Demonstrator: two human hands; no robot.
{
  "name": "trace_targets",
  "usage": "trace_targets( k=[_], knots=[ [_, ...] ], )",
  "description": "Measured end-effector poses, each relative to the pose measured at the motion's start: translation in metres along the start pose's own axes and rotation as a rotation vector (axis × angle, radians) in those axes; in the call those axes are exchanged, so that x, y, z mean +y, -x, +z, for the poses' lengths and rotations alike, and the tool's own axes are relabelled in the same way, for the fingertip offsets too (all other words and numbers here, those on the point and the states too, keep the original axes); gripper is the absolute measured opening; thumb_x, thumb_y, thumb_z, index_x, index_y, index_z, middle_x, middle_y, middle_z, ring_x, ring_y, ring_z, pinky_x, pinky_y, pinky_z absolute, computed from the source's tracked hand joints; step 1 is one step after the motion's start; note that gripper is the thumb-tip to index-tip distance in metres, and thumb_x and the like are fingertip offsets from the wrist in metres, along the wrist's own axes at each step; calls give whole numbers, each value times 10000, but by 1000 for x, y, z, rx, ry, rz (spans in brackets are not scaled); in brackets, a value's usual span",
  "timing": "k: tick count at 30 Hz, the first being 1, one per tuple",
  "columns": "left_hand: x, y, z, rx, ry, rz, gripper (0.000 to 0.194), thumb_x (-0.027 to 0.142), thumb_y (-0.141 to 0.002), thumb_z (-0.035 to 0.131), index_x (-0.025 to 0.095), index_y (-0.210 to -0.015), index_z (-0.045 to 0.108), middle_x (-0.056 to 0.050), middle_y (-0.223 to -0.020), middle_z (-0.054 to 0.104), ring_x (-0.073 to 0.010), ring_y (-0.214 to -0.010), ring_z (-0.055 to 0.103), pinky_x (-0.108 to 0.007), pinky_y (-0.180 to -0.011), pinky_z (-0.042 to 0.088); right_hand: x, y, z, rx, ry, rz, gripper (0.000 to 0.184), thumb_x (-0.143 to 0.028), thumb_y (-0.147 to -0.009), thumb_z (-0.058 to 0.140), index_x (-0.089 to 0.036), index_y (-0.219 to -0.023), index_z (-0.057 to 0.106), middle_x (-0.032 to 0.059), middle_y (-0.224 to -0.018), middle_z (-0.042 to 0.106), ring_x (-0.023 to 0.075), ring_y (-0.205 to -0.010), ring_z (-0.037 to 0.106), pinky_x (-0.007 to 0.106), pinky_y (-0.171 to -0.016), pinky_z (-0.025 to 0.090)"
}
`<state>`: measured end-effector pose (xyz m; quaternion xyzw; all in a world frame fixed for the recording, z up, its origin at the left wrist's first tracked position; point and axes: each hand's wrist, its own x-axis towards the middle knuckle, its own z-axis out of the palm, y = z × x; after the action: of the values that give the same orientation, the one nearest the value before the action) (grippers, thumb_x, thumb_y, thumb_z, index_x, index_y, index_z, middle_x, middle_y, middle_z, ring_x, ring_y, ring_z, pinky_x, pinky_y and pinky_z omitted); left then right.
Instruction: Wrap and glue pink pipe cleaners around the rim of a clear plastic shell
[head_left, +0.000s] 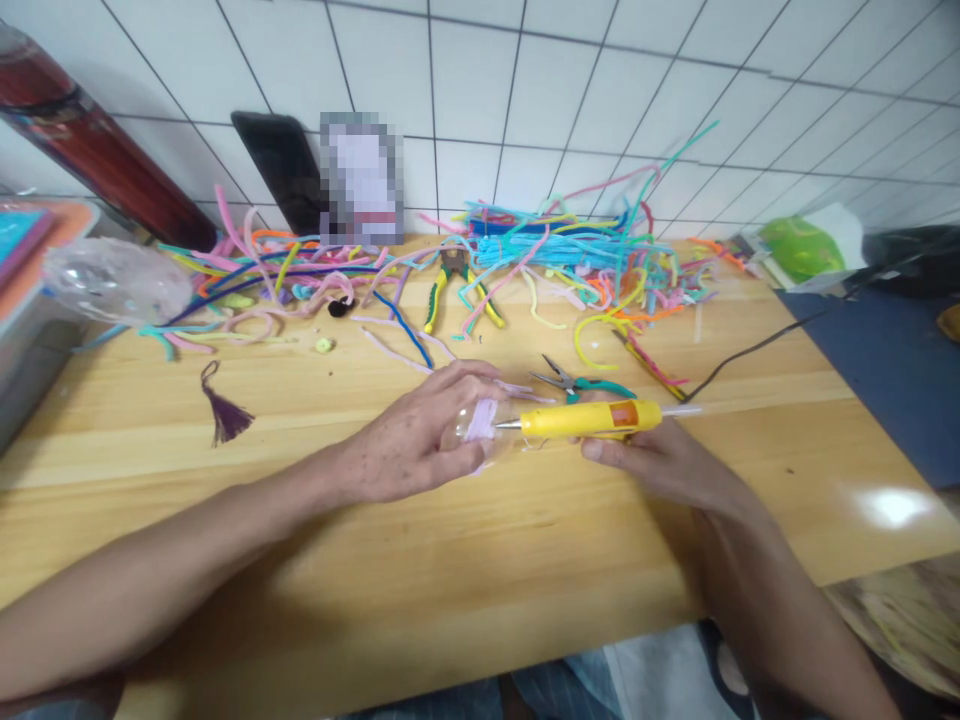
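Note:
My left hand is wrapped round a clear, rounded piece that looks like plastic. Lilac pipe cleaner is wound on it, and the fingers hide much of its shape. In my right hand is a yellow hot glue gun, held by its handle. Its metal nozzle points left and is at the lilac winding; whether it touches I cannot tell. A clear glue stick pokes out of its rear. Just beyond the gun lie long-nose pliers with teal handles.
Loose coloured pipe cleaners line the tiled wall. Among them lie yellow-and-green pliers. A purple tassel lies left, near a clear plastic bottle. A black phone leans on the wall. A black cord runs right.

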<state>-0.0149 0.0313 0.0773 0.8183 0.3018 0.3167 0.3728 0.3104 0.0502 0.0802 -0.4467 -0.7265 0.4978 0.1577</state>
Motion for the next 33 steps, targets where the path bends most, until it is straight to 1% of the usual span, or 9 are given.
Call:
trace_targets(
  k=[3, 7, 11, 17, 22, 26, 29, 33],
  knots=[
    [1, 0, 0, -7, 7, -11, 462, 296, -1050, 625, 247, -1498, 521, -145, -1466, 602, -300, -1376, 599, -511, -1178, 526, -2, 0, 0, -16, -13, -14, 388, -636, -958, 709, -248, -964, 712, 21, -846, 654, 199, -749, 600, 318, -659, 500],
    [2, -1, -1, -10, 0, 8, 457, 301, -1055, 623, 259, -1499, 523, -147, -1462, 614, -306, -1360, 606, -519, -1160, 540, -2, -2, 2, -17, 3, -32, 356, -607, -970, 706, -252, -949, 684, 6, -838, 631, 189, -742, 587, 313, -655, 487],
    [2, -1, -1, -23, 1, 12, 501, 289, -1052, 633, 272, -1537, 509, -147, -1499, 610, -309, -1367, 605, -522, -1165, 537, 0, -4, 4, -21, -4, -34, 358, -610, -969, 708, -252, -964, 688, 14, -863, 644, 202, -771, 605, 328, -680, 501],
    [1, -1, 0, -20, -19, 23, 493, 275, -1047, 642, 258, -1526, 526, -147, -1499, 598, -307, -1416, 566, -515, -1196, 507, 1, -3, 5, -18, -22, -42, 376, -626, -972, 698, -250, -969, 687, 11, -844, 632, 200, -761, 594, 328, -676, 505],
    [-1, -1, 0, -11, -9, 17, 493, 310, -1057, 621, 262, -1535, 508, -148, -1485, 603, -316, -1408, 574, -539, -1194, 505, 2, -2, 3, -14, -11, -26, 385, -632, -977, 688, -250, -1017, 714, 19, -883, 661, 212, -798, 620, 338, -716, 532],
    [-2, -1, -1, -10, -1, 36, 510, 326, -1057, 619, 268, -1548, 497, -150, -1480, 601, -318, -1394, 572, -531, -1192, 502, -1, -2, 1, -7, 14, -31, 358, -611, -974, 697, -253, -983, 712, 17, -851, 653, 214, -778, 611, 337, -699, 519],
    [-2, -1, -1, -15, 6, 36, 496, 337, -1064, 608, 271, -1545, 505, -148, -1477, 605, -317, -1382, 580, -524, -1189, 506, -5, -1, 1, 9, 30, -50, 331, -589, -975, 701, -258, -977, 697, 15, -829, 644, 227, -803, 617, 349, -728, 525],
    [-1, -1, -1, -9, 5, 11, 492, 326, -1062, 613, 261, -1537, 504, -152, -1475, 600, -317, -1390, 577, -521, -1182, 512, -10, 1, 1, 38, 87, -78, 293, -543, -982, 695, -259, -926, 649, 14, -874, 617, 222, -804, 612, 364, -740, 518]
  ],
)
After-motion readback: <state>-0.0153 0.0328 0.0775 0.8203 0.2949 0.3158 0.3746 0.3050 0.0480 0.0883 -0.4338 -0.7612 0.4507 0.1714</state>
